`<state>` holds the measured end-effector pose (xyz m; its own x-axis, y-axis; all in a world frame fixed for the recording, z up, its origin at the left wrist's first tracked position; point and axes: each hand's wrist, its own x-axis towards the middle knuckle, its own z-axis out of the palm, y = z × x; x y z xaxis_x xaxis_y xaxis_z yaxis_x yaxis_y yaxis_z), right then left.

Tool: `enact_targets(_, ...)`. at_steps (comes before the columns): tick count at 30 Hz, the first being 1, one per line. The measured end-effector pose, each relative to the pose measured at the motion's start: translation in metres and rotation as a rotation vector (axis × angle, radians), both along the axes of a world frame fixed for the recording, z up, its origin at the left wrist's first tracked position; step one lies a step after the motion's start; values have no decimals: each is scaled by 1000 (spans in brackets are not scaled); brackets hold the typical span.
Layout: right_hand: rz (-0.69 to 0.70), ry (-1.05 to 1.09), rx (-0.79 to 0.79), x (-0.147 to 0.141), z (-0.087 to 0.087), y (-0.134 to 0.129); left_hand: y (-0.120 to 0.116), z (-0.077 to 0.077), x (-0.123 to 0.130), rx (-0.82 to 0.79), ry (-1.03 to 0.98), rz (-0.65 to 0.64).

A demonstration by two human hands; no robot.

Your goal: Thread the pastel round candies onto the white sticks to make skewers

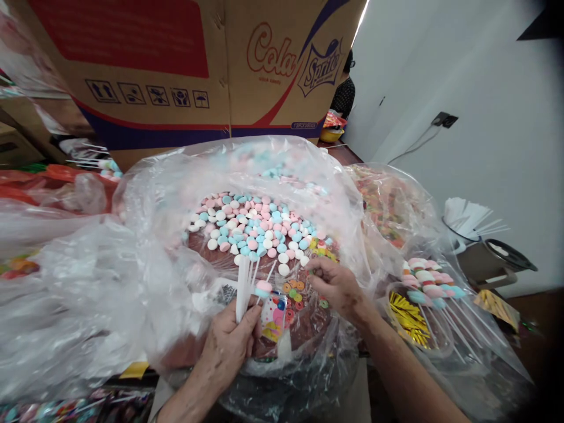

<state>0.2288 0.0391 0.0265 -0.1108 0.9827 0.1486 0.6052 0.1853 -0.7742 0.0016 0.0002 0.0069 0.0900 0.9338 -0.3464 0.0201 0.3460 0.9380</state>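
Left hand (232, 332) is clamping sticks (242, 285) just nearside of candy pile (259, 229); right hand (337, 285) is hovering by pile's right edge, can't tell if pinching; sticks likely light, slippery, wanting low bunched hold

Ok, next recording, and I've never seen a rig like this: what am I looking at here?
There is no robot here, just a person working bare-handed. The one picture comes from a camera on their head, looking forward and down.

The left hand holds a bundle of white sticks, with a pink candy at its fingertips. The right hand hovers near small ring candies; whether it pinches one is unclear.

Beyond the hands, loose round candies in pink, blue and white lie amid clear plastic. A printed carton stands behind, and candy skewers lie at the right.
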Motion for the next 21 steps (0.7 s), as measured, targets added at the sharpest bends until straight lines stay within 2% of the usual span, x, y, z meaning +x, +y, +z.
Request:
enact_targets(3, -91, 578, -207, -9, 7, 4, 0, -1, 0, 15, 4, -29)
enact_targets(6, -81, 862, -320, -18, 12, 8, -1, -4, -1, 41, 28, -69)
enact_targets(13, -3, 868, -379, -34, 14, 21, 0, -15, -2, 65, 29, -111)
enact_targets(21, 89, 693, -300, -37, 12, 27, 1, -10, -1, 73, 56, -129)
